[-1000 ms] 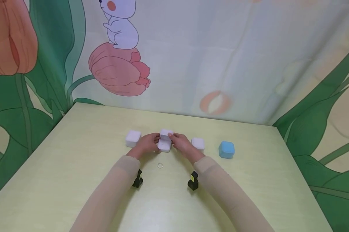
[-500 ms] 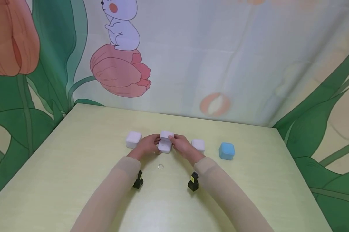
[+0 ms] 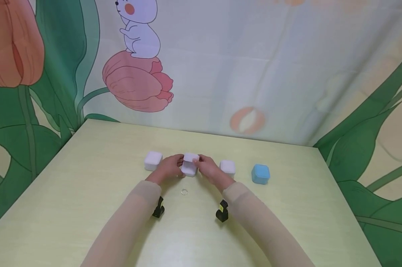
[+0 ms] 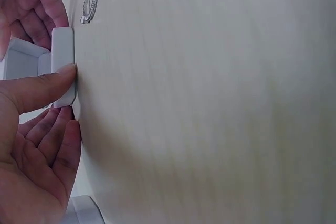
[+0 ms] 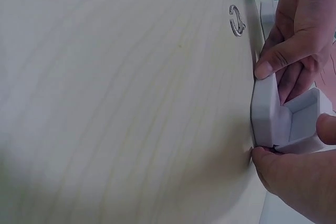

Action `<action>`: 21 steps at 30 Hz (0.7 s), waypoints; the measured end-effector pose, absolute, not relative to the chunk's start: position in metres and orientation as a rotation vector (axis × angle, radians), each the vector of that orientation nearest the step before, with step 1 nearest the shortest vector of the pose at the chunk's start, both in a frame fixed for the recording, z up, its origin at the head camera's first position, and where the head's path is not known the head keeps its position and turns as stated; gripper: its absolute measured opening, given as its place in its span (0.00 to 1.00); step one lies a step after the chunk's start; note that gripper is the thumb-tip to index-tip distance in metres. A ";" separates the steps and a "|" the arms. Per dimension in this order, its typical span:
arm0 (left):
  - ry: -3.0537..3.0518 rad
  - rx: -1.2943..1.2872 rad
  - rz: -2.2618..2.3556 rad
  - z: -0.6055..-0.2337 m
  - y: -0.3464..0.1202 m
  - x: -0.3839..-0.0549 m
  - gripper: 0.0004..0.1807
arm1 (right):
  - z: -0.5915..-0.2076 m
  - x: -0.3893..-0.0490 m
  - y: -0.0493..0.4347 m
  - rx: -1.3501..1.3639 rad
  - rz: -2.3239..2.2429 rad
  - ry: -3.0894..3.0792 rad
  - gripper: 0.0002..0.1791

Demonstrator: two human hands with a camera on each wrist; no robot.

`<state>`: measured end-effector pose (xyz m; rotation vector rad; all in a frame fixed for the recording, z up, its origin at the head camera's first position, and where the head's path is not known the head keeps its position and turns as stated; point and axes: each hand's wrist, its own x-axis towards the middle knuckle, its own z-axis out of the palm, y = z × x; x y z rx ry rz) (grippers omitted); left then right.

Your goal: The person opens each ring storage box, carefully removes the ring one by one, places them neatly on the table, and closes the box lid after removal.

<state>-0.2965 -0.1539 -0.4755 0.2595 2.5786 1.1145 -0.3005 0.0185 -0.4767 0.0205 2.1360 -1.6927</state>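
A white ring box (image 3: 189, 171) stands at mid-table between my two hands, its lid partly raised. My left hand (image 3: 170, 166) holds the base from the left; in the left wrist view its thumb (image 4: 58, 81) lies along the front wall and its fingers sit at the side. From the right, my right hand (image 3: 208, 169) grips the lid, the thumb on its edge in the head view. The right wrist view shows the lid's hollow inside (image 5: 304, 114), and a right fingertip low by the base. Nearer me on the table lies a silver ring (image 3: 184, 192) with a beaded band (image 4: 93, 1).
A white box (image 3: 153, 160) stands left of my left hand. Another white box (image 3: 227, 168) is partly behind my right wrist, with a blue box (image 3: 261, 174) farther right. A printed curtain (image 3: 201, 74) hangs along the table's back edge.
The lid of the ring box has tipped forward and down toward its base, with my right thumb moving along with it. The left hand, the ring and the other boxes stay in place.
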 end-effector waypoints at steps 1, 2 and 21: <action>2.578 0.256 1.118 -0.476 -0.154 -0.296 0.46 | -0.477 -0.301 0.019 0.018 -1.690 2.142 0.33; 2.580 0.256 1.117 -0.476 -0.154 -0.296 0.45 | -0.478 -0.301 0.019 0.016 -1.688 2.146 0.32; 2.582 0.279 1.130 -0.474 -0.156 -0.294 0.44 | -0.475 -0.292 0.019 -0.066 -1.615 2.221 0.31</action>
